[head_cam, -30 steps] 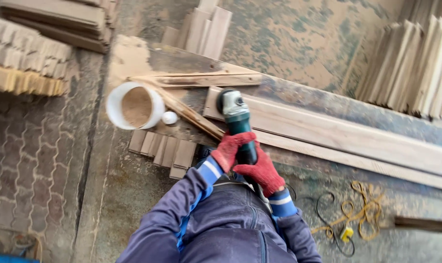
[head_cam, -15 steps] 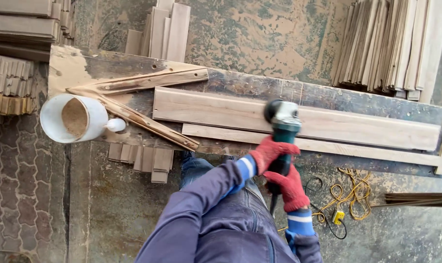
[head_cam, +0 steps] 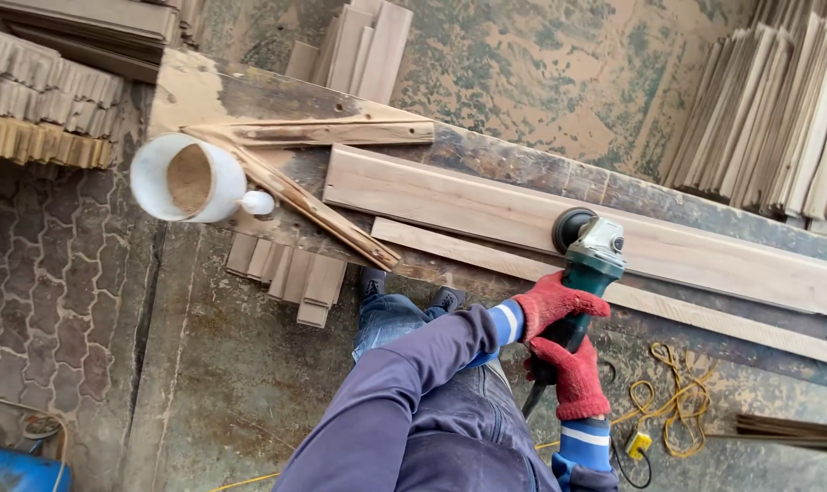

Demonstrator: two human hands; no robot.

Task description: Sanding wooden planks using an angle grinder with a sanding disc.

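Both my hands wear red gloves and grip a green angle grinder (head_cam: 588, 260). My left hand (head_cam: 552, 304) wraps the grinder's body just behind the head. My right hand (head_cam: 575, 375) holds the rear handle, where the black cord leaves it. The grinder's round head rests on a long pale wooden board (head_cam: 450, 200) that lies along a worn workbench (head_cam: 204, 91). A narrower pale strip (head_cam: 468, 253) lies in front of the board.
A white bucket (head_cam: 149, 178) with sawdust sits on the bench's left end beside two rough slats (head_cam: 313, 208). Short wood pieces (head_cam: 290, 273) lie on the floor below. Stacks of slats (head_cam: 778, 118) stand at the right, more timber (head_cam: 45, 105) at the left. Yellow cord (head_cam: 668, 405) lies coiled on the floor.
The grinder has travelled rightwards along the board from its left end, with both hands staying on it. The view has shifted and tilted with the movement.
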